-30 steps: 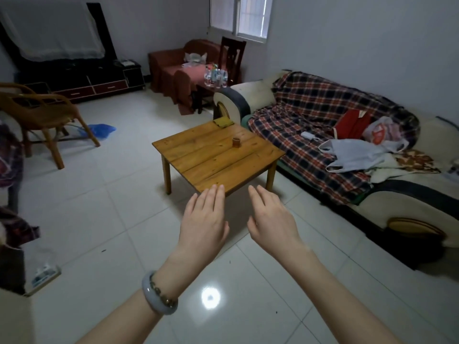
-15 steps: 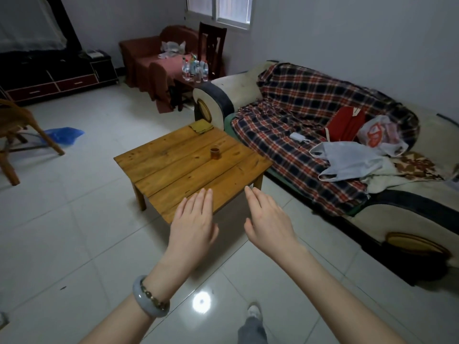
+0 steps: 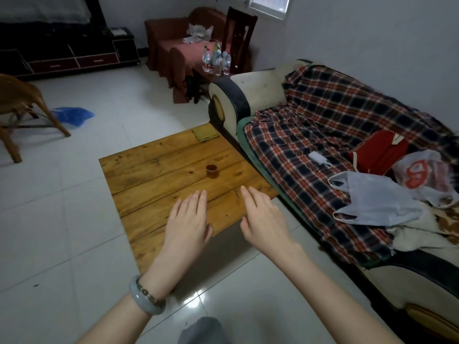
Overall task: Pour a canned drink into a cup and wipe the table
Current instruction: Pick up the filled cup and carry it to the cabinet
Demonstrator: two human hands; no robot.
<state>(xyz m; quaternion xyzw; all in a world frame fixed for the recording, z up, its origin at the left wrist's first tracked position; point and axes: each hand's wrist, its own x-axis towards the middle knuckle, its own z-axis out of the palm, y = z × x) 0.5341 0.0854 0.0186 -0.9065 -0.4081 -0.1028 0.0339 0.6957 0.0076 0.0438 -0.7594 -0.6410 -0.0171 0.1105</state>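
Head view. Left hand and right hand both flat, palms down, fingers straight and close together, holding nothing, over the near part of the wooden counter; contact unclear. Small brown cup upright mid-counter, beyond the fingertips, apart from both. Yellow-green cloth on far corner, beside the sofa arm.

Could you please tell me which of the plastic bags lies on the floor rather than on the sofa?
The blue bag, near the wooden chair. The pale grey bag and the red-printed white bag both lie on the sofa.
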